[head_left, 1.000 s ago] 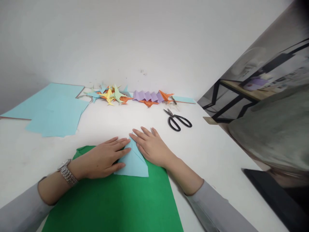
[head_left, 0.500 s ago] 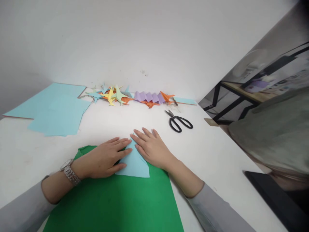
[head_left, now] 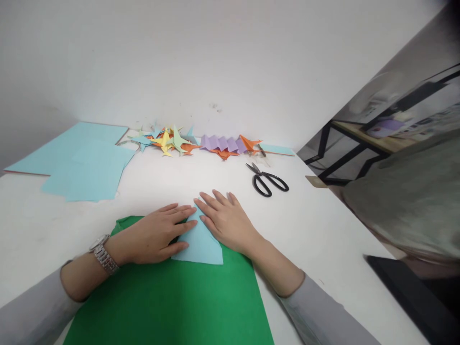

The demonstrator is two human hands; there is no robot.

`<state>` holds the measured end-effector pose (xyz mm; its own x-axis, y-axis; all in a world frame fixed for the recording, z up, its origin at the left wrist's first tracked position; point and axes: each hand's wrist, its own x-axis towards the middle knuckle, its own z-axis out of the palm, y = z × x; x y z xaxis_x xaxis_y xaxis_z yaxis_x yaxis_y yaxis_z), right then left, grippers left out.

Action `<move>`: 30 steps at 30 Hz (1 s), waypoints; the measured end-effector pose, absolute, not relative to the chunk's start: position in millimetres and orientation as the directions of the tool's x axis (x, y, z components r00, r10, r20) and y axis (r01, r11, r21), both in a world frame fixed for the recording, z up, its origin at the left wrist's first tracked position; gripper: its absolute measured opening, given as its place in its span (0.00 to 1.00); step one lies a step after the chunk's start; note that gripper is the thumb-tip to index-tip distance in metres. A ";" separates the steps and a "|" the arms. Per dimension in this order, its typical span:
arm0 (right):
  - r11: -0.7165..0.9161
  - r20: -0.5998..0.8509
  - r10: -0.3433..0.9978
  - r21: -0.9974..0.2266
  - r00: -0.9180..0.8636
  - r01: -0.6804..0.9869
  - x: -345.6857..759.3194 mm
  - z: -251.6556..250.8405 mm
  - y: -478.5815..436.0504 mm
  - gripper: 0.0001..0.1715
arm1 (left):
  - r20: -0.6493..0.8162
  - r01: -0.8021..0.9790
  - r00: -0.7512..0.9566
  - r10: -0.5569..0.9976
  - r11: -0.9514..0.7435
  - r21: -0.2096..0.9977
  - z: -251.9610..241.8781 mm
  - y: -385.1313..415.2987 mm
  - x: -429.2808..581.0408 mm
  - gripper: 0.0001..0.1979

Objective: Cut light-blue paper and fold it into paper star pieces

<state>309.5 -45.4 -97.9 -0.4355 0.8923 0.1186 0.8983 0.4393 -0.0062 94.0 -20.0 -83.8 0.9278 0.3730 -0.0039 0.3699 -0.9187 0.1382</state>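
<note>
Between my hands lies a light-blue folded paper (head_left: 199, 247), narrow at the far end and wide at the near edge. It rests on a green sheet (head_left: 172, 302) spread over the white table. My left hand (head_left: 158, 235), with a metal watch on the wrist, lies flat with fingers spread, its fingertips on the paper's left side. My right hand (head_left: 228, 220) is also flat, fingers apart, pressing the paper's right edge near the tip. The paper's far sides are partly hidden under my fingers.
Black-handled scissors (head_left: 268, 179) lie partly open beyond my right hand. Blue paper sheets (head_left: 86, 167) overlap at the left. Folded paper figures (head_left: 168, 141) and a pleated purple paper (head_left: 223, 143) line the wall. At the right edge is a black flat object (head_left: 406, 292).
</note>
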 end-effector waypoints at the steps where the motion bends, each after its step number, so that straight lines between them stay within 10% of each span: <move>1: 0.436 0.123 0.893 -0.003 -0.433 0.900 308.9 -98.2 -45.6 0.26 | 0.000 0.371 0.927 0.375 -0.918 0.142 -83.6 -20.1 94.1 0.24; 30: 0.381 0.088 0.923 -0.101 -0.374 0.919 306.5 -99.7 -44.5 0.27 | 0.035 0.414 0.905 0.423 -0.899 0.144 -83.5 -25.9 99.3 0.27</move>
<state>306.5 -44.5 -99.7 -0.3736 0.9234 0.0882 0.9189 0.3814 -0.1011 99.3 -25.9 -83.5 0.9054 0.4232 0.0350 0.4145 -0.8986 0.1443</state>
